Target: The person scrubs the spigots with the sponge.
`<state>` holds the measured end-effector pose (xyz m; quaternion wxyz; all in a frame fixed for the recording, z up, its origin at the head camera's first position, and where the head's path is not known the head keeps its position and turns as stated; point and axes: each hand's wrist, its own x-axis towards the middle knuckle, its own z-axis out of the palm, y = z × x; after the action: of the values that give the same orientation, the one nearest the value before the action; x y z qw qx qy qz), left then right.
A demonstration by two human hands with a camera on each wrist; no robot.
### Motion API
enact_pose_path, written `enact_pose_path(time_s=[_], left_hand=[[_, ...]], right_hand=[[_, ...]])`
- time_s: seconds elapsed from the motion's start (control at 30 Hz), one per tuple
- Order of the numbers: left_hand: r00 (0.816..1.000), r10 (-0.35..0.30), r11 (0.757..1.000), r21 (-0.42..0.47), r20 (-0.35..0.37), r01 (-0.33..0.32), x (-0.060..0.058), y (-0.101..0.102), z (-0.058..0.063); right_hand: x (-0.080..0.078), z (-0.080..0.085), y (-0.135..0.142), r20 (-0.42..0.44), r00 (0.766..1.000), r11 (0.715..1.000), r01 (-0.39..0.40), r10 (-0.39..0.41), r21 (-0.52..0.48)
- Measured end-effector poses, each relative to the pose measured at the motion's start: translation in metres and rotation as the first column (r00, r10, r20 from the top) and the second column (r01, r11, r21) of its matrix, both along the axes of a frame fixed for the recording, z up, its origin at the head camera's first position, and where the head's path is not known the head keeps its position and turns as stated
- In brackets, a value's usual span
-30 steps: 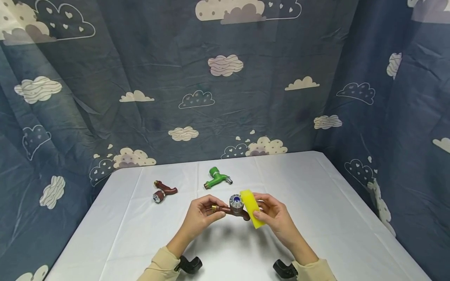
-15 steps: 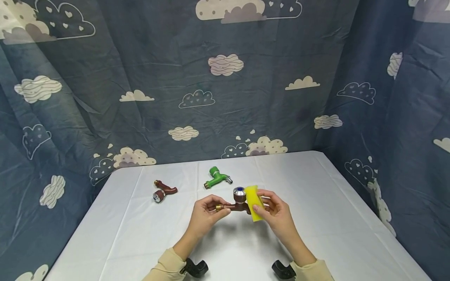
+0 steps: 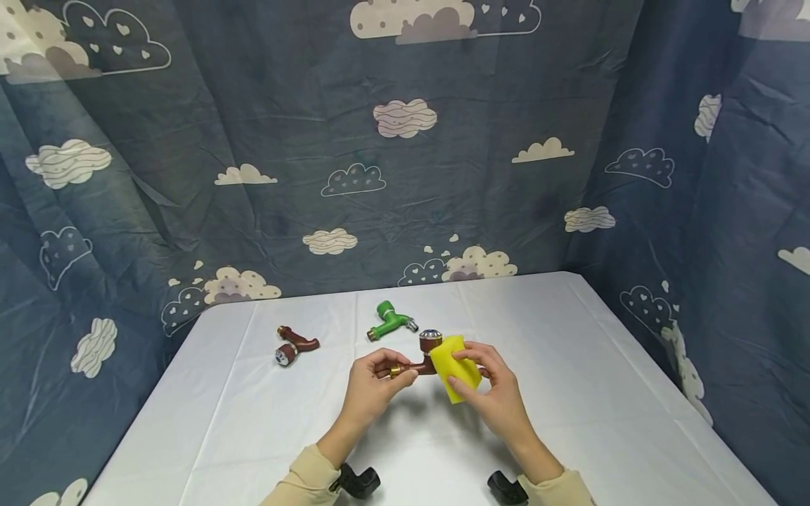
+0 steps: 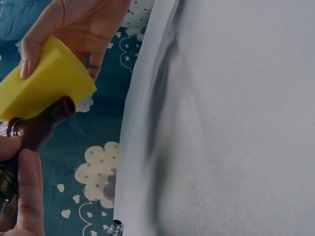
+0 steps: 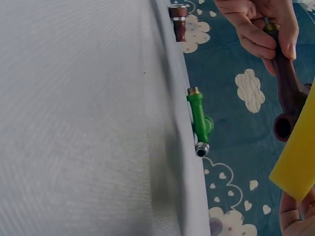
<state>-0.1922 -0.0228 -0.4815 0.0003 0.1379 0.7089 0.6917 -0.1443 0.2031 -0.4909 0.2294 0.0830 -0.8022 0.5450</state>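
Observation:
In the head view my left hand (image 3: 369, 393) pinches the brass threaded end of a brown tap (image 3: 422, 367), held above the table with its chrome-topped knob upward. My right hand (image 3: 503, 404) grips a yellow sponge (image 3: 454, 372) between thumb and fingers. The sponge lies against the tap's spout side and hides the spout from above. In the left wrist view, the sponge (image 4: 47, 81) touches the tap's body (image 4: 42, 128), whose spout opening shows. From the right wrist, the sponge (image 5: 298, 157) covers part of the tap (image 5: 290, 88).
A green tap (image 3: 389, 321) lies behind the hands on the white-covered table (image 3: 601, 393). Another brown tap (image 3: 296, 344) lies farther left. A dark cloud-patterned curtain (image 3: 455, 190) hangs behind and at the sides.
The brown tap has tilted so its knob points up rather than toward the head camera. The sponge has turned broad side to view and shifted left over the spout.

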Motion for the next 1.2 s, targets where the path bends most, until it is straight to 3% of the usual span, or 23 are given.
enact_pose_path(time_s=[0.27, 0.53, 0.73, 1.2], left_hand=[[0.998, 0.066, 0.997, -0.044, -0.021, -0.067, -0.002, 0.001, 0.000], [0.991, 0.128, 0.991, -0.022, -0.031, -0.128, -0.003, -0.004, 0.000], [0.991, 0.134, 0.991, 0.008, -0.009, -0.134, -0.003, -0.008, 0.002], [0.996, 0.078, 0.987, 0.138, 0.044, -0.083, -0.003, -0.014, 0.001]], right_hand=[[0.001, -0.006, -0.004, -0.073, 0.996, 0.989, -0.034, 0.045, 0.142], [0.001, -0.007, -0.006, -0.086, 0.992, 0.966, -0.067, 0.091, 0.248], [0.000, -0.006, -0.002, -0.070, 0.996, 0.968, -0.035, 0.054, 0.248], [-0.003, -0.007, 0.004, -0.066, 0.998, 0.979, 0.018, -0.005, 0.203]])
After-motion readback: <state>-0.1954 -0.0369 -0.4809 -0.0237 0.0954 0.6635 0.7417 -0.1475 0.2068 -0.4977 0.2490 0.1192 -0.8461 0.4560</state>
